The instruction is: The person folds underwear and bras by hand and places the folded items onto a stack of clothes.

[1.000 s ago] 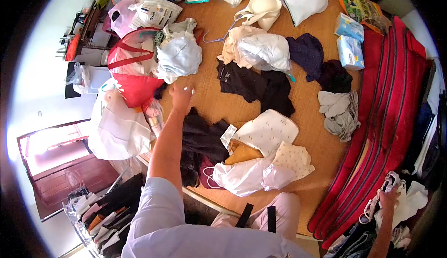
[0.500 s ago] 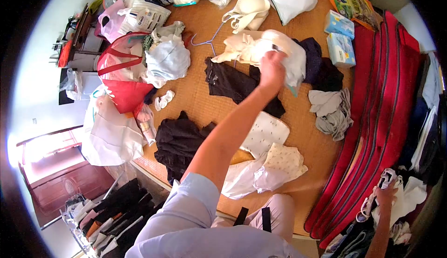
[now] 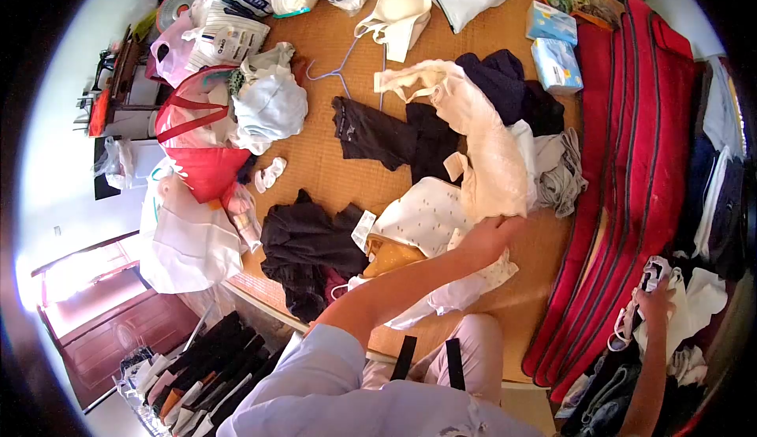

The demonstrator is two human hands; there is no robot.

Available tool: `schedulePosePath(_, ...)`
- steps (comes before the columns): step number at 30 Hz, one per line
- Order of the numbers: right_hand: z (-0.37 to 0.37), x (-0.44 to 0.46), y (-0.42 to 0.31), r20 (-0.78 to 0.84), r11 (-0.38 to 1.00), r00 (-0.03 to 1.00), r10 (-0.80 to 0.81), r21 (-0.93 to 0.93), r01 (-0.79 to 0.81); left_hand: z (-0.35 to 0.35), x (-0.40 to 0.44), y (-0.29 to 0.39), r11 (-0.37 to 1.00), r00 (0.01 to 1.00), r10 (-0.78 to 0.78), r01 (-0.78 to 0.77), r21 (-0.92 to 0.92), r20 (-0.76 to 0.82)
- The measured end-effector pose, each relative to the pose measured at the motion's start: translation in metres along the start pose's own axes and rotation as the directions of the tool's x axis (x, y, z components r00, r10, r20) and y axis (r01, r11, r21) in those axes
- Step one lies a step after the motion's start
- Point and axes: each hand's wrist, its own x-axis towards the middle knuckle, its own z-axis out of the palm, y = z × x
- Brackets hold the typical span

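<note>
Item: my left hand [image 3: 501, 236], over the near right part of the mat [image 3: 544, 279], fingers pressed together on the near end of a beige garment [image 3: 493, 153].
Item: the beige garment, strung out from my fingers toward the middle of the mat, its far end bent to the left.
Item: white patterned cloth [image 3: 418, 214], just left of my hand, with a mustard cloth [image 3: 397, 255] at its near side.
Item: black trousers-like garment [image 3: 367, 133], mid-mat, left of the beige one; a blue hanger [image 3: 341, 70] behind it.
Item: navy garment [image 3: 495, 74] and grey garment [image 3: 566, 173], toward the right edge.
Item: dark heap [image 3: 303, 236], near left corner.
Item: red bag [image 3: 209, 173], left edge.
Item: cream bra [image 3: 402, 11], toward the far edge.
Item: two blue-and-white packs [image 3: 557, 66], far right corner.
Item: red suitcase [image 3: 619, 192], along the right edge.
Item: my right hand [image 3: 656, 303], past the suitcase, touching a white garment [image 3: 694, 307]; whether its fingers grip, I cannot tell.
</note>
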Motion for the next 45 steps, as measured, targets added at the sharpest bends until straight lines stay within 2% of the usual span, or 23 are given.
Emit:
schedulePosePath(1, -0.006, -0.006, -0.002, 0.023, 1.000, 1.000, 0.019, 0.015, -0.020, -0.001, -0.005, -0.002, 0.995, 0.998, -0.059, 0.061, -0.075, 0.022)
schedulePosePath(3, 0.049, 0.035, 0.025, -0.117, 0.995, 0.988, -0.102, -0.012, 0.101, -0.013, -0.015, -0.004, 0.993, 0.990, 0.112, -0.114, -0.017, -0.089)
schedulePosePath(4, 0.053, 0.037, 0.029, -0.110, 0.994, 0.989, -0.098, 0.029, 0.101, -0.018, -0.022, -0.004, 0.980, 0.971, 0.197, -0.197, 0.016, -0.138)
schedulePosePath(8, -0.021, -0.016, -0.004, 0.101, 0.996, 0.995, 0.004, 0.091, -0.013, -0.053, -0.036, 0.010, 0.952, 0.967, 0.073, -0.140, -0.271, -0.242)
schedulePosePath(11, -0.010, -0.011, 0.004, 0.041, 0.998, 0.999, 0.005, 0.070, -0.007, -0.097, -0.042, 0.034, 0.833, 0.906, -0.119, -0.133, -0.538, -0.407)
schedulePosePath(13, -0.002, -0.002, 0.014, 0.040, 0.993, 0.999, -0.004, 0.117, -0.001, -0.126, -0.053, 0.066, 0.721, 0.903, -0.200, -0.127, -0.681, -0.380)
schedulePosePath(14, -0.002, 0.003, 0.022, 0.059, 0.989, 0.996, -0.070, 0.132, 0.062, -0.136, -0.060, 0.081, 0.715, 0.897, -0.189, -0.154, -0.682, -0.400)
schedulePosePath(17, -0.029, -0.012, 0.028, 0.070, 0.973, 0.973, -0.219, 0.083, 0.213, -0.159, -0.085, 0.117, 0.827, 0.864, 0.048, -0.316, -0.466, -0.501)
schedulePosePath(19, -0.050, -0.036, 0.022, -0.045, 0.905, 0.913, -0.406, 0.121, 0.408, -0.174, -0.105, 0.140, 0.824, 0.822, 0.253, -0.460, -0.332, -0.511)
schedulePosePath(21, -0.065, -0.070, 0.005, -0.290, 0.721, 0.724, -0.626, 0.141, 0.679, -0.190, -0.130, 0.156, 0.765, 0.758, 0.454, -0.601, -0.232, -0.468)
schedulePosePath(22, -0.101, -0.118, -0.015, -0.311, 0.517, 0.636, -0.706, 0.387, 0.763, -0.195, -0.144, 0.163, 0.749, 0.752, 0.463, -0.615, -0.247, -0.468)
schedulePosePath(24, -0.110, -0.177, -0.050, -0.433, 0.248, 0.382, -0.816, 0.335, 0.909, -0.202, -0.176, 0.181, 0.716, 0.751, 0.451, -0.627, -0.307, -0.482)
schedulePosePath(28, -0.119, -0.277, -0.127, -0.540, -0.105, 0.083, -0.838, 0.308, 0.946, -0.225, -0.229, 0.213, 0.622, 0.738, 0.525, -0.673, -0.401, -0.424)
schedulePosePath(30, -0.120, -0.328, -0.150, -0.737, -0.478, -0.074, -0.671, 0.354, 0.804, -0.231, -0.263, 0.216, 0.521, 0.704, 0.490, -0.710, -0.474, -0.515)
schedulePosePath(31, -0.123, -0.350, -0.155, -0.612, -0.513, -0.150, -0.776, 0.476, 0.715, -0.235, -0.281, 0.213, 0.467, 0.696, 0.454, -0.718, -0.516, -0.557)
schedulePosePath(32, -0.125, -0.369, -0.156, -0.477, -0.512, -0.238, -0.846, 0.601, 0.614, -0.238, -0.299, 0.212, 0.445, 0.679, 0.365, -0.728, -0.522, -0.637)
schedulePosePath(35, -0.130, -0.413, -0.125, -0.139, -0.312, -0.317, -0.938, 0.738, 0.599, -0.254, -0.337, 0.223, 0.323, 0.692, 0.096, -0.702, -0.635, -0.716)
schedulePosePath(36, -0.106, -0.416, -0.129, -0.196, -0.346, -0.315, -0.929, 0.761, 0.549, -0.260, -0.350, 0.220, 0.359, 0.707, 0.037, -0.669, -0.651, -0.707)
schedulePosePath(38, -0.106, -0.420, -0.107, -0.172, -0.280, -0.250, -0.953, 0.819, 0.501, -0.275, -0.370, 0.205, 0.422, 0.707, -0.069, -0.618, -0.663, -0.703)
schedulePosePath(40, -0.099, -0.417, -0.094, -0.193, -0.256, -0.179, -0.965, 0.846, 0.467, -0.282, -0.392, 0.172, 0.591, 0.685, -0.100, -0.543, -0.597, -0.722)
schedulePosePath(41, -0.099, -0.418, -0.088, -0.141, -0.202, -0.151, -0.978, 0.806, 0.556, -0.281, -0.406, 0.154, 0.671, 0.665, -0.121, -0.492, -0.555, -0.737)
schedulePosePath(43, -0.103, -0.426, -0.078, -0.041, -0.102, -0.102, -0.994, 0.693, 0.714, -0.276, -0.424, 0.138, 0.912, 0.717, -0.117, -0.196, -0.360, -0.687)
schedulePosePath(45, -0.107, -0.438, -0.070, -0.080, -0.196, -0.198, -0.977, 0.708, 0.679, -0.272, -0.435, 0.133, 0.985, 0.834, -0.061, -0.040, -0.170, -0.548)
